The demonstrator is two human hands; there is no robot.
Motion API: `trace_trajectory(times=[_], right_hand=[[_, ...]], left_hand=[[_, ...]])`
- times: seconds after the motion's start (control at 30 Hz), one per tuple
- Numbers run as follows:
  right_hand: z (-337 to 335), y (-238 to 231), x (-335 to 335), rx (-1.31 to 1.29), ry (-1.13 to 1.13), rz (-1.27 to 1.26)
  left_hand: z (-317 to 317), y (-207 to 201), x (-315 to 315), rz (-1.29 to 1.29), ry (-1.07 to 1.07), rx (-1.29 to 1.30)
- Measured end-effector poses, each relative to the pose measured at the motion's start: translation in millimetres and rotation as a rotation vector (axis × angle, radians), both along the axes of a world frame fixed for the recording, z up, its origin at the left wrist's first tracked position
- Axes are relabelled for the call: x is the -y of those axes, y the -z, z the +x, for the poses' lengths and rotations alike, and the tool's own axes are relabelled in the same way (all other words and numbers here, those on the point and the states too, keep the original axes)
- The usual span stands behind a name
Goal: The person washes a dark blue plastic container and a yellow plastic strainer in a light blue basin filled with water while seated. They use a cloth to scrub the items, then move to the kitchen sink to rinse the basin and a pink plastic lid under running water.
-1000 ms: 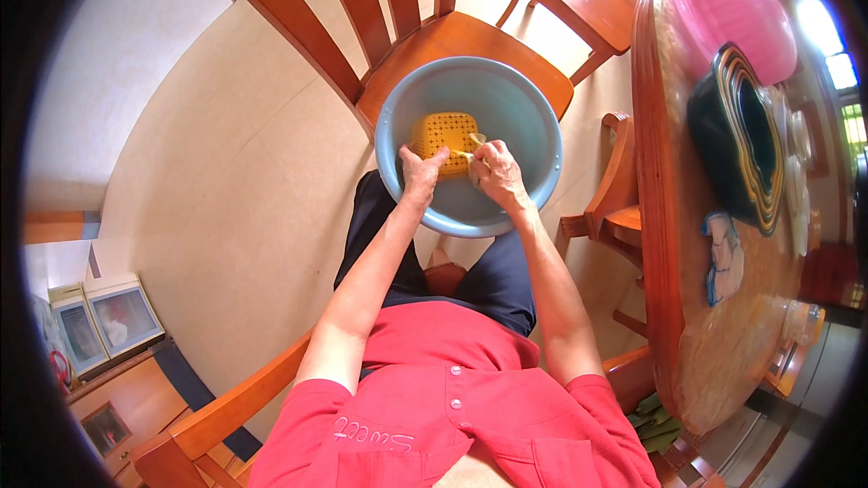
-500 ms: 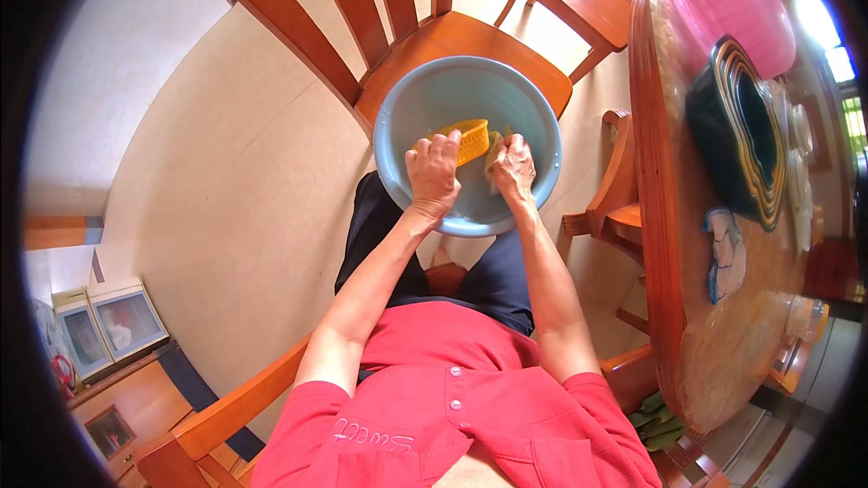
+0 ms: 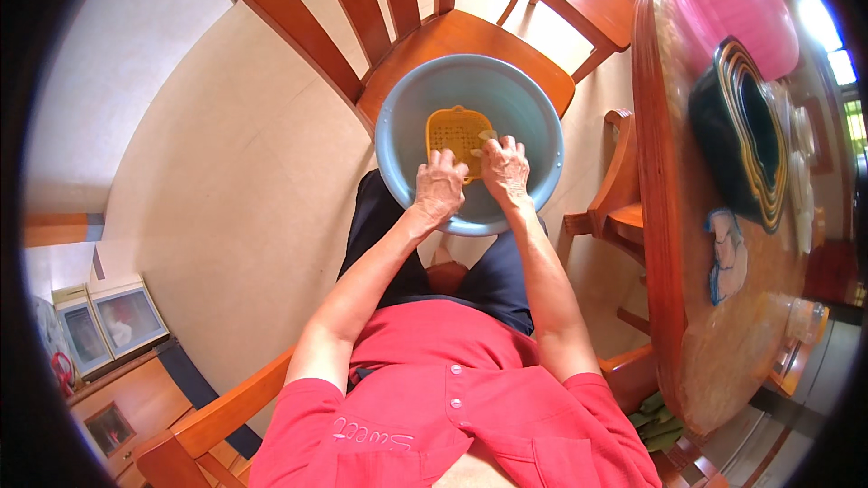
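The yellow basket (image 3: 448, 131) has round corners and lots of tiny holes, and it is inside the blue tub (image 3: 526, 104). Both arms reach forward. The left hand (image 3: 440, 187) curls at its near edge; I can't tell if it grips. The right hand (image 3: 506, 165) pinches a pale scrap (image 3: 488, 136). The basket's open side faces up, its long way pointing away from the person.

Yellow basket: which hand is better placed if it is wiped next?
Probably the right hand: it has something pale, perhaps a cloth, in its grip at the right side of the basket. The left hand is at the near left corner, seemingly steadying it.
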State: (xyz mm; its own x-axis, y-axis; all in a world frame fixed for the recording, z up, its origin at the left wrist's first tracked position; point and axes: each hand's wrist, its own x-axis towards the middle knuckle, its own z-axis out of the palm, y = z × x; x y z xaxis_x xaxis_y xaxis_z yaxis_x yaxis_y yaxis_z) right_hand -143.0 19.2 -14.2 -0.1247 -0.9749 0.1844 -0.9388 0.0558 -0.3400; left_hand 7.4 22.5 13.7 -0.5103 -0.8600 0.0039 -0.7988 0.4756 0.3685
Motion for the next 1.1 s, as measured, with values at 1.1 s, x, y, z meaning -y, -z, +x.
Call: trace_trajectory(times=[1.1], right_hand=[[5, -3, -4, 0.27, -0.541, 0.153]], left_hand=[[4, 35, 28, 0.727, -0.476, -1.163]])
